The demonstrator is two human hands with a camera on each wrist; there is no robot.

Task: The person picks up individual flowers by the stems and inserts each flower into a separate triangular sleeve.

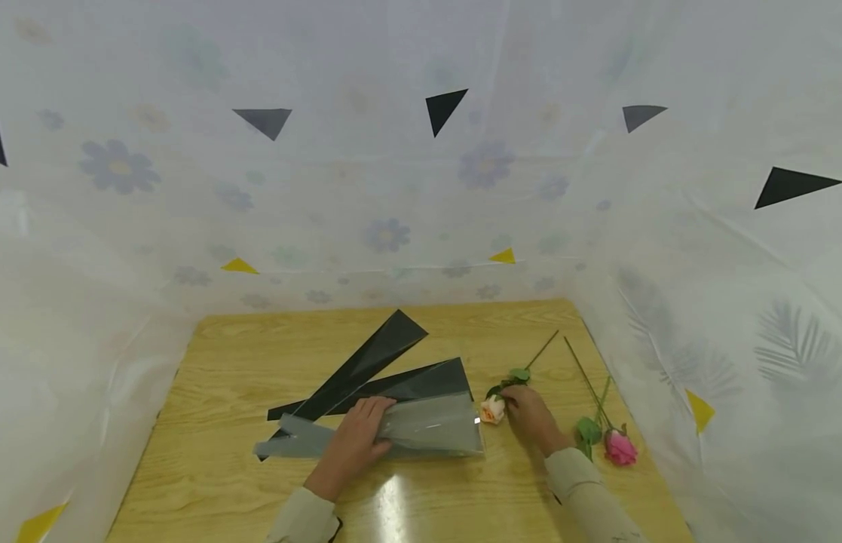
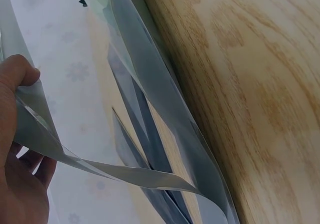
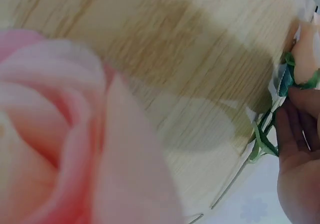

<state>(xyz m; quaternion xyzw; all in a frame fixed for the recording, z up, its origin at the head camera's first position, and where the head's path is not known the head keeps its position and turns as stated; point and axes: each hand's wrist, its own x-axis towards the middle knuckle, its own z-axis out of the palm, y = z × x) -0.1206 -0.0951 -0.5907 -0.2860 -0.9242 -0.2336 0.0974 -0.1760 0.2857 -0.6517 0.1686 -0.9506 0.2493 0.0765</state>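
L grip pinched, R grip ditto; both arms fwd.

Pale flower-printed sheeting flanks and backs the wood-grain table.

Flowered sheeting around a wooden tabletop makes this a curtained-off workspace.

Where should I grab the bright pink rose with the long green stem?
Probably the thin stem, pinched from above along its bare far stretch: the pink rose lies on the yellowish wooden table, and green leaves crowd near its bloom.
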